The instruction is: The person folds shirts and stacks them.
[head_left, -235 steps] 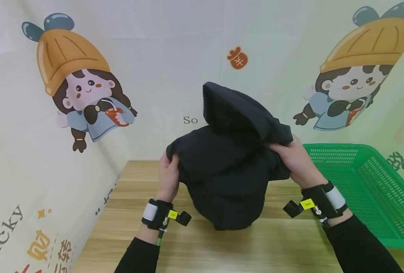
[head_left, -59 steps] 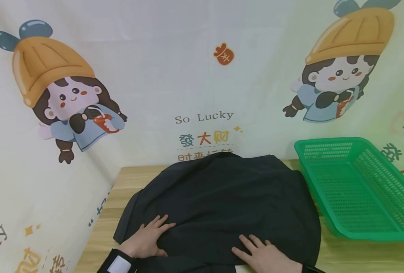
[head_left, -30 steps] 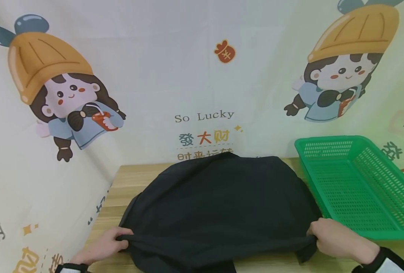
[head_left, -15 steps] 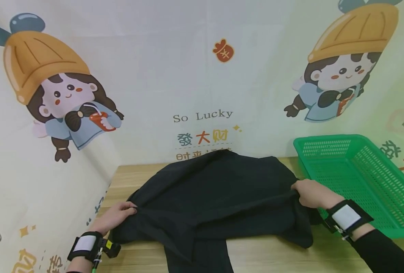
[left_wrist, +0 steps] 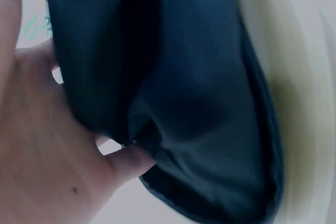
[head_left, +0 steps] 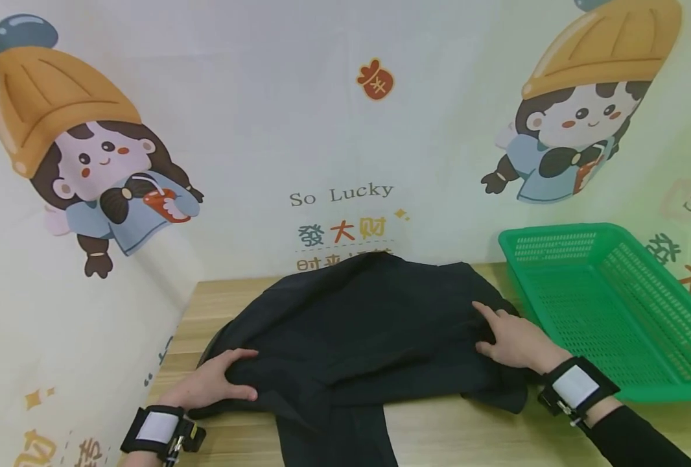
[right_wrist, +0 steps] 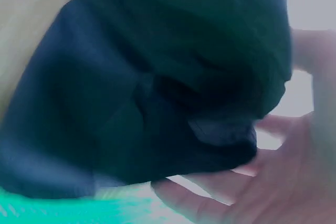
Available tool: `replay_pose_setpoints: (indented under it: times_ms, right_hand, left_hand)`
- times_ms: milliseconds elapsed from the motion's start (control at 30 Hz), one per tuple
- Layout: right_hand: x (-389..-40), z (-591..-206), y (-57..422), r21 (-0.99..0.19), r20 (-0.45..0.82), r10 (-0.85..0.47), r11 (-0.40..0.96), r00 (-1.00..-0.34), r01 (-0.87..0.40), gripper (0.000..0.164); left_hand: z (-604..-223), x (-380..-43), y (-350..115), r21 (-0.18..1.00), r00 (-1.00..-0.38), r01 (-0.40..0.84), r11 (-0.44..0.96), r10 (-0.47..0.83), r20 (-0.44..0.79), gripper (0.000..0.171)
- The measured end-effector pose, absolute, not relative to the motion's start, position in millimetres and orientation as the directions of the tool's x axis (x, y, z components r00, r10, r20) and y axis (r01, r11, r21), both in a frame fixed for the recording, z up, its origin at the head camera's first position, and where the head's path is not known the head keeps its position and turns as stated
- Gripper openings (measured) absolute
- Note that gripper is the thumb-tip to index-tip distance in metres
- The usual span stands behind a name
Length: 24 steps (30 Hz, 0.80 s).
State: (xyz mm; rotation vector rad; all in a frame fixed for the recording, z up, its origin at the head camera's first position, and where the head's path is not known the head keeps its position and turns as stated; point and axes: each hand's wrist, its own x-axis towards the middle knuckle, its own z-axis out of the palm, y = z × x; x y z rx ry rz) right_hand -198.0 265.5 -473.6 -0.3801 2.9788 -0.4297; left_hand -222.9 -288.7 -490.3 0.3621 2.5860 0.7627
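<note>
A black cloth [head_left: 374, 324], perhaps a garment, lies spread and wrinkled on the wooden table, with a narrower strip [head_left: 336, 434] of it reaching towards the front. My left hand [head_left: 208, 383] is at the cloth's left edge, its thumb and forefinger spread apart. In the left wrist view the thumb touches the folded dark fabric [left_wrist: 210, 93]. Over the cloth's right side is my right hand [head_left: 511, 337], forefinger stretched out and thumb apart from it. The right wrist view has loose fabric [right_wrist: 115, 108] beside the spread fingers; some fingertips are hidden behind it.
A green plastic basket [head_left: 631, 311] with perforated walls stands right of the cloth, close to my right hand. Bare wood of the table [head_left: 433, 431] shows in front. A printed pale curtain [head_left: 252, 130] hangs behind and along the left.
The cloth, earlier held up bunched, was laid down and pressed flat. Both hands then gripped its near edge and drew it away from me; now they have let go with fingers spread.
</note>
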Motion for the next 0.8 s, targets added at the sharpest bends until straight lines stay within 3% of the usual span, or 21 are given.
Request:
replay_pose_setpoints:
  times_ms: [100,267,367,467,533,633,733,800]
  right_hand:
    - [-194.4,-479.1,266.3,-0.178,-0.078,-0.309,0.940,-0.948,-0.292,0.067]
    - [-200.4,-481.7,271.5,-0.085,0.039,-0.268,0.959,-0.963,-0.270,0.029]
    - [-210.8,-463.4,276.7,-0.063,0.229,-0.215,0.970,-0.949,-0.235,0.017]
    - [-218.3,-434.4,282.6,-0.015,0.464,-0.187,0.976,-0.866,-0.219,0.016]
    - [-218.3,-415.3,287.5,0.025,0.548,-0.201,0.974,-0.812,-0.225,0.016]
    - [-208.6,-398.0,293.2,0.068,0.465,-0.283,0.956,-0.839,-0.284,0.017]
    - [-189.8,-402.8,295.0,0.053,0.198,-0.405,0.914,-0.893,-0.402,0.025]
    - [-174.7,-416.3,293.6,0.017,0.039,-0.464,0.886,-0.885,-0.464,0.027]
  left_hand:
    - [-488.8,-219.5,-291.9,0.526,-0.857,0.166,0.834,0.385,-0.341,0.077]
    - [-499.7,-227.2,-300.0,0.454,-0.911,0.267,0.850,0.376,-0.168,0.028]
    - [-496.6,-230.3,-304.3,0.493,-0.929,0.286,0.822,0.363,-0.068,0.014]
    - [-478.0,-227.7,-306.2,0.567,-0.944,0.270,0.778,0.331,-0.005,0.014]
    - [-464.1,-225.4,-307.9,0.620,-0.946,0.253,0.743,0.323,0.000,0.017]
    - [-450.5,-222.0,-313.5,0.674,-0.923,0.215,0.707,0.372,-0.095,0.024]
    - [-449.8,-215.6,-319.1,0.705,-0.837,0.139,0.696,0.463,-0.292,0.032]
    - [-454.3,-207.4,-323.0,0.689,-0.773,0.069,0.721,0.475,-0.420,0.038]
